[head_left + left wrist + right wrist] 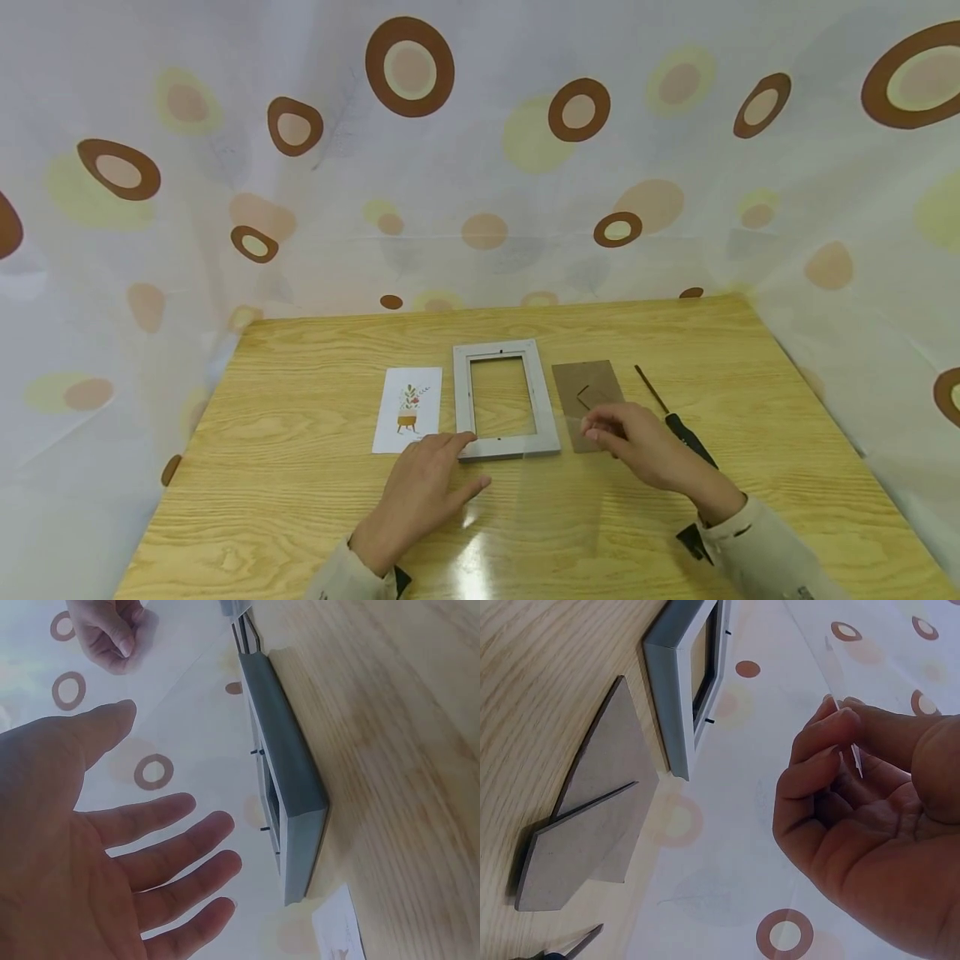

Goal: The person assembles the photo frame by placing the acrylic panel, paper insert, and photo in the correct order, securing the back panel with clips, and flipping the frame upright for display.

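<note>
A clear, thin sheet (558,500) is pinched at its edge between the thumb and fingers of my right hand (648,446). It hangs over the table in front of a grey-white picture frame (547,408), and its outline is faint. My left hand (423,492), fingers spread and straight, is by the near left corner of the frame; in the left wrist view its palm (52,847) holds nothing. Whether its thumb meets the sheet I cannot tell. Small dark tabs stand on the frame's inner edge, and its opening shows bare wood.
Left of the frame lies a white card (390,400) with a potted plant picture. A brown backing board (581,377) with a raised stand (577,855) lies right of it, partly under my right hand. Farther right is a black-handled screwdriver (688,437). Patterned cloth (480,150) surrounds the table.
</note>
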Action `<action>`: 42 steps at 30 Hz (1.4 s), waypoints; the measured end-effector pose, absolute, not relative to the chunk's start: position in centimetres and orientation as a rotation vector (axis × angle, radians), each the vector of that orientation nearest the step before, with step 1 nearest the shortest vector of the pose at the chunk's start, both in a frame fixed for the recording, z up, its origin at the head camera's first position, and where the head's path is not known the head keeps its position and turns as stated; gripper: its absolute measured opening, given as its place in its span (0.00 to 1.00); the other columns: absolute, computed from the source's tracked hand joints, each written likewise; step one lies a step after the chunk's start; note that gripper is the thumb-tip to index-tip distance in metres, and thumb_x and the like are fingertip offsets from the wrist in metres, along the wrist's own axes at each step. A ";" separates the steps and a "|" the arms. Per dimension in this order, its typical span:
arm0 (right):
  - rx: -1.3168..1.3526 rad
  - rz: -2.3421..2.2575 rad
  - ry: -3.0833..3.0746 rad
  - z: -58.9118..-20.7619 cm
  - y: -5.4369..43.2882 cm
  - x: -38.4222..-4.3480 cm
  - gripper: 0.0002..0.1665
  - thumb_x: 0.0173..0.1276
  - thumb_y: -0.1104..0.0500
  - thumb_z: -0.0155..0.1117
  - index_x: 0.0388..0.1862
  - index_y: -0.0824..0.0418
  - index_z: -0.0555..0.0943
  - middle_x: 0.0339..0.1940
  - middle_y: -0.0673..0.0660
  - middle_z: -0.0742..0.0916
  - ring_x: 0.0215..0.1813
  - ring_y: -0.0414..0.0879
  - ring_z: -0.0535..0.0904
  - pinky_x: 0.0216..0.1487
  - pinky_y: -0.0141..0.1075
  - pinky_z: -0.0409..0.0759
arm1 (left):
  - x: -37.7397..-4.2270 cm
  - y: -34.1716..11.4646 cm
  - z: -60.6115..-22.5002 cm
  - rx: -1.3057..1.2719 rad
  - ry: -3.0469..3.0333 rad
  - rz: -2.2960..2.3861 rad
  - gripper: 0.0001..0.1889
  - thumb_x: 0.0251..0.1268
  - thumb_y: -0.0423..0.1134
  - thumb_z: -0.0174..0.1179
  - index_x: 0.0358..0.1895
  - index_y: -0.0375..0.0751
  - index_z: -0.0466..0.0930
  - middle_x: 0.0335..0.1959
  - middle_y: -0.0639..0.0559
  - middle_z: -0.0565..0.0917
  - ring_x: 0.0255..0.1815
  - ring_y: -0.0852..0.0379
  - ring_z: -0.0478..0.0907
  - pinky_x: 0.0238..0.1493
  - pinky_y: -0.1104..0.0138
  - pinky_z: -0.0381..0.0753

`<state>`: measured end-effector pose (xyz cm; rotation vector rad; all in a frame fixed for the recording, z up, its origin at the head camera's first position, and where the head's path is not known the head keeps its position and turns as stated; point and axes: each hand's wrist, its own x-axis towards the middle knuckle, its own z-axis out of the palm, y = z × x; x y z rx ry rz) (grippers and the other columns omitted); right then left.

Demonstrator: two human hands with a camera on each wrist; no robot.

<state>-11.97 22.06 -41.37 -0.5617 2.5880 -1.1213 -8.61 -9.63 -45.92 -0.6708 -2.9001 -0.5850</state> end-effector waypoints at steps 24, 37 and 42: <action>-0.545 -1.145 2.598 -41.3 21.9 -12.7 0.06 0.77 0.64 0.57 0.42 0.61 0.82 0.28 0.51 0.80 0.24 0.36 0.70 0.27 0.32 0.74 | -11.1 -10.1 -46.6 -0.553 -2.925 -0.602 0.27 0.64 0.55 0.68 0.61 0.43 0.80 0.59 0.44 0.85 0.60 0.44 0.82 0.57 0.49 0.82; -0.539 -1.169 2.593 -41.5 21.6 -13.0 0.06 0.77 0.62 0.57 0.42 0.61 0.82 0.27 0.51 0.79 0.23 0.36 0.70 0.27 0.33 0.74 | -11.9 -9.4 -46.8 -0.590 -2.955 -0.532 0.31 0.64 0.56 0.68 0.61 0.35 0.81 0.63 0.40 0.81 0.65 0.42 0.77 0.67 0.51 0.76; -0.544 -1.174 2.599 -41.5 21.5 -13.0 0.06 0.77 0.62 0.57 0.42 0.61 0.82 0.27 0.51 0.79 0.24 0.36 0.71 0.27 0.33 0.74 | -12.1 -9.5 -47.2 -0.594 -2.966 -0.501 0.32 0.65 0.55 0.67 0.63 0.33 0.79 0.66 0.40 0.79 0.67 0.41 0.76 0.68 0.51 0.75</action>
